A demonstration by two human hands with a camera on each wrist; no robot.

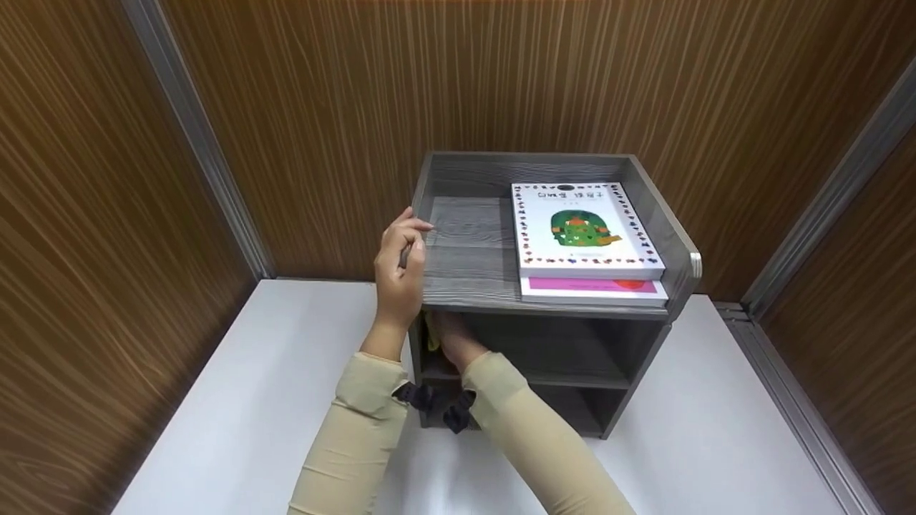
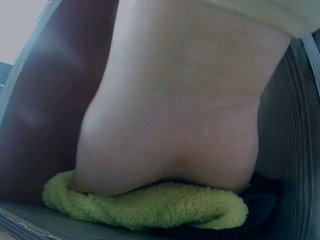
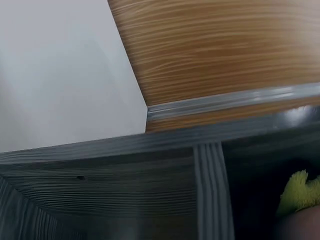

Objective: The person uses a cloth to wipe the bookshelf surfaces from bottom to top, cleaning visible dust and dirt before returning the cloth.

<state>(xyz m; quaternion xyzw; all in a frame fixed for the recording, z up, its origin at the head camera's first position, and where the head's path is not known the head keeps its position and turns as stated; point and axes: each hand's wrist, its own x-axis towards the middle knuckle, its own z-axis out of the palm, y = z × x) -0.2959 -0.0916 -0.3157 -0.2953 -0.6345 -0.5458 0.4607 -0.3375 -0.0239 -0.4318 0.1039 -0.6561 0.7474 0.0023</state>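
My left hand point(image 1: 402, 261) rests against the left side panel of a small grey wooden shelf unit point(image 1: 469, 275), its fingers loosely bent at the panel's upper edge. My right hand point(image 1: 458, 340) reaches into the compartment under the top board, close to the left inner wall. A fuzzy yellow-green cloth point(image 2: 165, 205) lies bunched against that hand in the left wrist view. Part of the cloth point(image 3: 299, 192) also shows in the right wrist view, at the lower right. The right fingers are hidden, so how they bear on the cloth is not visible.
Two books, the upper one white with a green picture point(image 1: 587, 229), lie stacked on the right of the top board. Raised panels edge that board at the back and sides. The unit stands on a white surface point(image 1: 308, 343) enclosed by brown wood-grain walls point(image 1: 322, 107).
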